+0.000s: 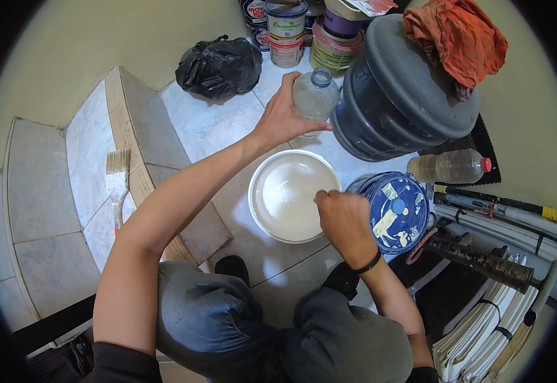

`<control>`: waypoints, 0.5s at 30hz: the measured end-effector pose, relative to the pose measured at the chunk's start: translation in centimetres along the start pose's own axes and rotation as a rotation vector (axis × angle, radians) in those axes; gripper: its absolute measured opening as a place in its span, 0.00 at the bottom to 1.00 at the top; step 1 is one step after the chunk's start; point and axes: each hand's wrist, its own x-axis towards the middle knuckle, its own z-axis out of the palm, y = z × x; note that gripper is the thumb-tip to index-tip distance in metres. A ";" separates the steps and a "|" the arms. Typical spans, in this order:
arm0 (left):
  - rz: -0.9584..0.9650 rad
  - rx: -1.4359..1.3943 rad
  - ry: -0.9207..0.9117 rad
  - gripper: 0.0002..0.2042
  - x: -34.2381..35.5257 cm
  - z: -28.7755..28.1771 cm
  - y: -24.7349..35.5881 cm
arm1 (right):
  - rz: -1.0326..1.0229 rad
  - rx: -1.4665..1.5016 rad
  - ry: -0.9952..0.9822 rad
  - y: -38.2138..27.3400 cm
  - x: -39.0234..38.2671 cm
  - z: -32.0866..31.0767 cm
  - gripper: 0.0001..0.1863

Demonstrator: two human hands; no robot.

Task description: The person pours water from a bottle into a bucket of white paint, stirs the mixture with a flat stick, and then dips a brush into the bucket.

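My left hand (283, 113) is wrapped round a clear, uncapped plastic bottle (317, 97), its thumb across the lower side. The bottle stands upright just beyond a round white tub (294, 196) with whitish liquid inside. At the tub's right rim, my right hand (345, 223) is closed, fingers curled inward; whatever it may hold is hidden. Close by that hand sits a bucket with a paint-splashed blue lid (396, 210).
A tiled step (154, 127) rises at left, bearing a paintbrush (118, 175). Farther back are a black plastic bag (220, 67), paint cans (286, 29) and a large grey water jug (393, 89) under an orange cloth (460, 38). A red-capped bottle (451, 166) lies at right.
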 end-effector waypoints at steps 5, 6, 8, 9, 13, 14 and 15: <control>-0.067 -0.020 -0.065 0.58 -0.2 -1.6 0.6 | -0.050 0.109 -0.104 -2.1 -1.5 -0.3 0.06; -0.064 -0.024 -0.073 0.58 -0.1 -1.8 1.1 | -0.062 0.131 -0.104 -2.7 -1.3 -0.2 0.06; -0.018 0.025 -0.037 0.60 -0.1 -1.9 1.4 | -0.081 0.151 -0.047 -3.2 -0.1 0.5 0.06; 0.007 0.039 -0.023 0.60 -0.2 -1.5 1.5 | -0.083 0.155 -0.023 -3.1 0.6 0.9 0.06; 0.363 0.399 0.418 0.58 -2.3 -1.7 3.1 | -0.006 0.178 0.146 -1.1 2.6 2.9 0.08; 0.561 0.339 0.359 0.56 -2.8 -1.5 4.0 | 0.018 0.180 0.171 -0.6 2.5 3.3 0.10; 0.759 0.280 0.299 0.53 -3.2 -1.7 5.3 | 0.039 0.184 0.199 -0.2 2.4 3.4 0.11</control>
